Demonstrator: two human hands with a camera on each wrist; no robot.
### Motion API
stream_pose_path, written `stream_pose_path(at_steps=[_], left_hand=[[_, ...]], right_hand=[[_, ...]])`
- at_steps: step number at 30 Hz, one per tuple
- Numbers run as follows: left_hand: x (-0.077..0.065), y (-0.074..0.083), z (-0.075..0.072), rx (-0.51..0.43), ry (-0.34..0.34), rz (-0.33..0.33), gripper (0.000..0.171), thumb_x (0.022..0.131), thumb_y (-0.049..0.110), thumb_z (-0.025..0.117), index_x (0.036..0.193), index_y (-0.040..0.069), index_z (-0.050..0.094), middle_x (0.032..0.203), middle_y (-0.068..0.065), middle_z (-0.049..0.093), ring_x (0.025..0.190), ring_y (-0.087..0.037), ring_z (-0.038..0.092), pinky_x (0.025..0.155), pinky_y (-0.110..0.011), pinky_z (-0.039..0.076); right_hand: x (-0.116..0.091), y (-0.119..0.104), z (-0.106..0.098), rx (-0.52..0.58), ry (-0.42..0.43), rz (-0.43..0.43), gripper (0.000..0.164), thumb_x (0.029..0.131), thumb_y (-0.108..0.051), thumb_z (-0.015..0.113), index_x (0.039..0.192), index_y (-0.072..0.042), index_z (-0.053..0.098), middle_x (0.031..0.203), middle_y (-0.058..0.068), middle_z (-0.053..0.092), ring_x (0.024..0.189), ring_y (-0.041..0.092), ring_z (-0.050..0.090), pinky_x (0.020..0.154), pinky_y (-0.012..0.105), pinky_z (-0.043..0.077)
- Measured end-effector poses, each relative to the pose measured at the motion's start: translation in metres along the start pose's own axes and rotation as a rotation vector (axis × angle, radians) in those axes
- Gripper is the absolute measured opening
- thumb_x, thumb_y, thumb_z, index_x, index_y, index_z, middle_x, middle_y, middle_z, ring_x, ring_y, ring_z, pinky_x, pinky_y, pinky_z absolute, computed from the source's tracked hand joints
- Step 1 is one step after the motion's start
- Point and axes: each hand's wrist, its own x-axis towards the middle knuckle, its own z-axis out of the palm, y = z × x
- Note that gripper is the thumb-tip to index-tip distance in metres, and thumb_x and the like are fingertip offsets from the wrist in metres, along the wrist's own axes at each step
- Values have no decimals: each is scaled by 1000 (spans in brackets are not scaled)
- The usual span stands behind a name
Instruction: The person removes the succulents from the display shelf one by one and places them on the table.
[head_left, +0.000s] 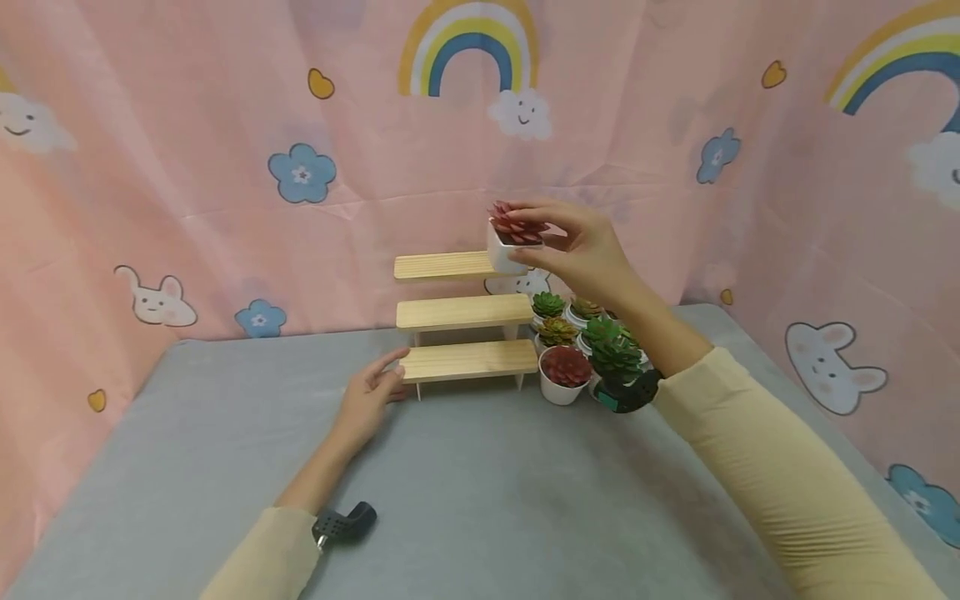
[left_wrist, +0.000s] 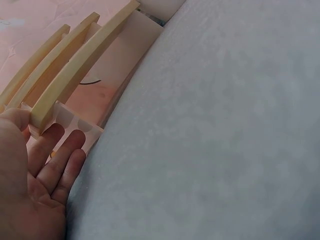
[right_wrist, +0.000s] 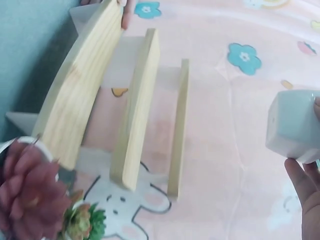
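A three-tier display stand (head_left: 465, 312) with pale wooden shelves and clear side panels stands at the back of the table. My left hand (head_left: 367, 404) grips the left end of its lowest shelf (head_left: 472, 361). In the left wrist view, the thumb lies at the end of that shelf (left_wrist: 75, 70) and the other fingers are against the clear side panel (left_wrist: 75, 122). Above the right part of the top shelf (head_left: 442, 265), my right hand (head_left: 585, 250) holds a square white pot with a red succulent (head_left: 517, 233). The pot (right_wrist: 290, 125) is clear of the shelves in the right wrist view.
Several potted succulents crowd the table right of the stand, including a red one in a round white pot (head_left: 564, 375) at the front and a tall green one (head_left: 613, 350) partly behind the right wrist's black band (head_left: 630, 392). A pink patterned cloth (head_left: 360, 125) hangs behind.
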Motion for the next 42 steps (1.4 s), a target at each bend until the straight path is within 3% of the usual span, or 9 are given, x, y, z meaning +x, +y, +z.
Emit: stream_pose_path(at_steps=[8, 15, 24, 36, 42], left_hand=[[-2, 1, -1, 19, 3, 3, 41, 107, 23, 53, 145, 10, 55, 127, -27, 68, 109, -39, 72, 90, -36, 63], [0, 0, 0, 15, -15, 11, 41, 107, 23, 53, 145, 9, 54, 128, -26, 67, 111, -39, 71, 91, -38, 63], [-1, 1, 0, 7, -10, 8, 40, 107, 22, 53, 145, 9, 55, 126, -27, 68, 110, -39, 71, 90, -38, 63], [-1, 2, 1, 14, -7, -3, 40, 107, 21, 52, 145, 10, 54, 128, -26, 68, 111, -38, 71, 90, -38, 63], [-1, 2, 1, 21, 1, -12, 40, 107, 22, 53, 145, 11, 55, 128, -26, 68, 109, -37, 72, 89, -37, 63]], right_hand=[[-44, -5, -31, -90, 45, -26, 44, 83, 11, 75, 125, 0, 70, 140, 8, 63, 124, 7, 63, 102, 18, 54], [-86, -1, -56, -175, 92, 33, 46, 83, 14, 74, 127, 2, 68, 138, -8, 63, 126, 3, 60, 101, 11, 50], [-135, 16, -78, -243, 168, -14, 50, 75, 25, 73, 122, 10, 68, 137, -4, 66, 122, 3, 62, 97, 10, 52], [-178, 47, -101, -139, 254, 47, 49, 74, 31, 69, 120, 17, 65, 136, 1, 67, 120, 6, 64, 95, 10, 53], [-186, 59, -107, -215, 241, 159, 48, 76, 25, 71, 123, 13, 66, 133, -9, 66, 119, 2, 63, 94, 8, 52]])
